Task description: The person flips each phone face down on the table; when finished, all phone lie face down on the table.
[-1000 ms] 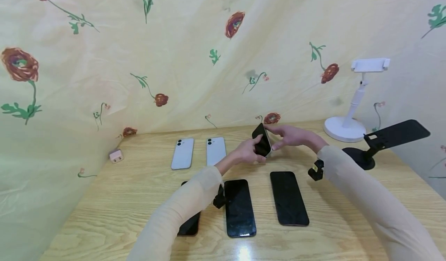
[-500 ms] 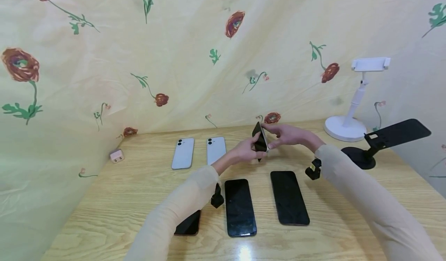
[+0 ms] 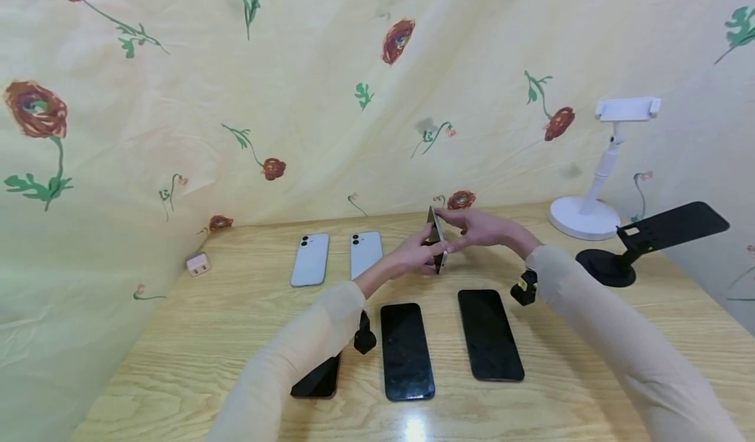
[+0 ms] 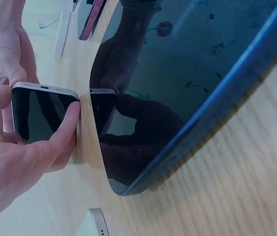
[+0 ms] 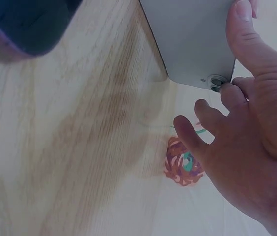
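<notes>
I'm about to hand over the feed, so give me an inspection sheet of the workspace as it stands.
Surface: wooden table, a glare spot at the near edge.
Job's things: held phone edge-on above the table, between both hands.
Clutter: two white phones face-down; three dark phones screen-up, one partly hidden by the sleeve; pink plug; white stand; black stand.
Grippers: left hand and right hand grip the held phone by its edges.
Cables: nothing seen.
Surroundings: floral cloth behind.

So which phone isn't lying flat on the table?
The slim phone gripped between the left hand and right hand, tipped up on edge. The white-backed and black-screened phones all lie flat on the wood.
</notes>
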Demonstrator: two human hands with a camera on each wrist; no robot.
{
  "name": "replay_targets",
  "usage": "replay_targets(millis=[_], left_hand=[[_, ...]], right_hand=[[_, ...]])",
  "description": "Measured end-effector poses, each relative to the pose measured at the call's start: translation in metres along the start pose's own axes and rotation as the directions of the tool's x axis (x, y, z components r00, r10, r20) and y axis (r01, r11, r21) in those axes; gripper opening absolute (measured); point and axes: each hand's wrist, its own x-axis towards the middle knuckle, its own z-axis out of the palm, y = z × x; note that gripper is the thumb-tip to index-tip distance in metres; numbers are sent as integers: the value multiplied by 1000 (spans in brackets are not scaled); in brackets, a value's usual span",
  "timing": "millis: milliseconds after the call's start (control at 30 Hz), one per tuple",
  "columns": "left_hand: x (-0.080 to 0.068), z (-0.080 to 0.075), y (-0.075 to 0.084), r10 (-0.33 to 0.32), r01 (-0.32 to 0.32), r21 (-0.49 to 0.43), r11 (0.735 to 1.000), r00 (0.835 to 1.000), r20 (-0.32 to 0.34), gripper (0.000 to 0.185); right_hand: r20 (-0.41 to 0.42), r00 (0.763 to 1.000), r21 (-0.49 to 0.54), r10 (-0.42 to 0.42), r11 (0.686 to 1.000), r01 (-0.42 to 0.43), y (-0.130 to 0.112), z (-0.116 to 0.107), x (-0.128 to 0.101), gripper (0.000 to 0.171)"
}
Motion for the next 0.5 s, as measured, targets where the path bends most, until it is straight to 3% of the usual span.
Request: replay_targets(millis=[500], left_hand=[[-4, -4, 0, -14, 15, -41, 999, 1000, 16, 74]], right_hand=[[-11, 999, 47, -42, 998, 42, 0, 7, 5, 89]])
